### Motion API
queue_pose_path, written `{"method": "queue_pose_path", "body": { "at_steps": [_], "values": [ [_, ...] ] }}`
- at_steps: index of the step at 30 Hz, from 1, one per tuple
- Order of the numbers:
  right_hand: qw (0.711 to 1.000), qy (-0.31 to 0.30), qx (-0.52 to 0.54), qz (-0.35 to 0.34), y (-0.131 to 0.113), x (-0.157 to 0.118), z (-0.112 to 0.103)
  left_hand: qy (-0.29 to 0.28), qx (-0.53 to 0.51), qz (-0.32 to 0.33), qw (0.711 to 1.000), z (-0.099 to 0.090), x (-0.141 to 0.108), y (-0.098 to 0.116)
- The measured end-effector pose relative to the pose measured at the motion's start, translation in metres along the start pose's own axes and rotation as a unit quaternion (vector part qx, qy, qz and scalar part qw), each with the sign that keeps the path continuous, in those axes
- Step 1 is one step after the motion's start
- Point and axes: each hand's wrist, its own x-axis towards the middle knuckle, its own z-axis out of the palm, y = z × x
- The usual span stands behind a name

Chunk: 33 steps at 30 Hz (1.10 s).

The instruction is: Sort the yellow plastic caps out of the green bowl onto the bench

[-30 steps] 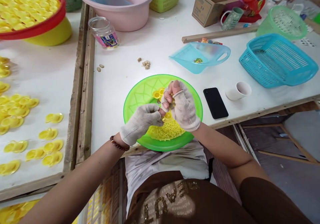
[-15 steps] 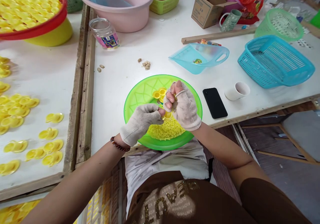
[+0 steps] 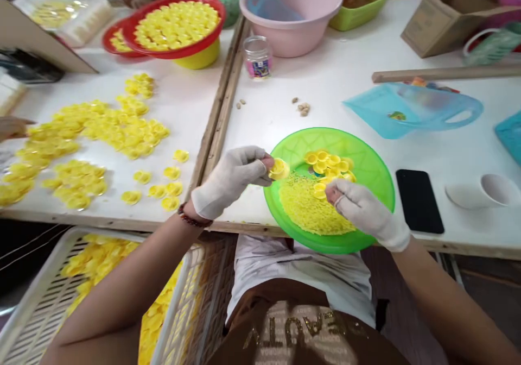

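Pinched in the fingertips of my gloved left hand [image 3: 234, 180] is a small round yellow plastic piece [image 3: 279, 169] with a brim, shaped like a tiny hat. It is at the left rim of a green round tray [image 3: 280, 218]. My gloved right hand [image 3: 366, 210] hovers over the tray's right side, its fingers drawn together beside a cluster of small yellow cups [image 3: 331, 163]. Whether anything sits between those fingertips is hidden. Loose yellow granules [image 3: 311, 210] cover the tray's near part.
Many yellow pieces [image 3: 122, 128] lie on the left table, beyond a wooden edge strip [image 3: 220, 104]. A white crate [image 3: 179, 300] of yellow parts stands below. A black phone [image 3: 419, 201], white cup [image 3: 468, 194] and blue scoop [image 3: 378, 109] are to the right; another person's hand [image 3: 14, 127] is far left.
My hands, close together over the tray before, have separated. The left has gone to the tray's left rim with the yellow piece, the right towards the cups. The view has turned left.
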Motion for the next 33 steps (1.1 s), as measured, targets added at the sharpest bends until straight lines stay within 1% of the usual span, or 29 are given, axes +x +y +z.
{"method": "queue_pose_path", "body": {
  "at_steps": [2, 4, 5, 7, 8, 10, 12, 15, 16, 18, 21, 24, 25, 26, 27, 28, 29, 31, 32, 33],
  "values": [
    [0.99, -0.059, -0.122, -0.026, 0.011, 0.0, 0.004, 0.074, 0.024, 0.021, 0.997, -0.028, -0.009, 0.006],
    [0.977, -0.097, -0.183, -0.054, 0.02, 0.002, 0.008, 0.126, 0.031, 0.022, 0.991, -0.048, -0.018, 0.007],
    [0.971, -0.108, -0.199, -0.07, 0.023, 0.004, 0.01, 0.137, 0.029, 0.017, 0.99, -0.054, -0.021, 0.006],
    [0.963, -0.124, -0.221, -0.094, 0.027, 0.007, 0.011, 0.134, 0.026, 0.011, 0.991, -0.057, -0.027, 0.0],
    [0.959, -0.127, -0.232, -0.1, 0.026, 0.009, 0.01, 0.125, 0.025, 0.011, 0.992, -0.054, -0.029, -0.003],
    [0.956, -0.117, -0.246, -0.111, 0.017, 0.012, 0.008, 0.092, 0.029, 0.011, 0.995, -0.043, -0.032, -0.008],
    [0.959, -0.078, -0.233, -0.143, -0.001, 0.014, 0.006, 0.051, 0.03, 0.007, 0.998, -0.026, -0.031, -0.009],
    [0.965, 0.003, -0.17, -0.199, -0.033, 0.015, 0.005, -0.001, 0.015, -0.003, 1.0, 0.002, -0.026, -0.009],
    [0.966, 0.023, -0.15, -0.208, -0.042, 0.016, 0.005, -0.018, 0.009, -0.005, 1.0, 0.01, -0.022, -0.009],
    [0.968, 0.043, -0.124, -0.213, -0.055, 0.017, 0.006, -0.056, 0.01, -0.004, 0.998, 0.024, -0.015, -0.011],
    [0.971, 0.069, -0.1, -0.208, -0.06, 0.015, 0.006, -0.088, 0.009, 0.005, 0.996, 0.036, -0.007, -0.016],
    [0.973, 0.121, -0.078, -0.183, -0.054, 0.007, 0.002, -0.08, -0.021, -0.001, 0.997, 0.036, -0.008, -0.015],
    [0.974, 0.129, -0.078, -0.167, -0.051, 0.004, 0.0, -0.071, -0.026, -0.005, 0.997, 0.032, -0.009, -0.013],
    [0.978, 0.121, -0.084, -0.151, -0.046, 0.002, -0.002, -0.055, -0.023, -0.005, 0.998, 0.025, -0.011, -0.011],
    [0.981, 0.096, -0.097, -0.135, -0.04, 0.0, -0.004, -0.029, -0.01, 0.002, 1.0, 0.015, -0.012, -0.009],
    [0.984, 0.054, -0.119, -0.12, -0.033, -0.002, -0.005, 0.009, 0.009, 0.013, 1.0, 0.001, -0.012, -0.007],
    [0.983, 0.0, -0.15, -0.107, -0.025, -0.002, -0.005, 0.056, 0.037, 0.026, 0.997, -0.018, -0.012, -0.007],
    [0.964, -0.098, -0.231, -0.091, -0.011, -0.002, -0.002, 0.17, 0.104, 0.047, 0.979, -0.065, -0.012, -0.008],
    [0.95, -0.129, -0.27, -0.088, -0.005, -0.002, 0.0, 0.219, 0.134, 0.048, 0.965, -0.091, -0.011, -0.01],
    [0.939, -0.143, -0.301, -0.088, 0.0, -0.002, 0.003, 0.26, 0.16, 0.044, 0.951, -0.117, -0.01, -0.012]
  ]
}}
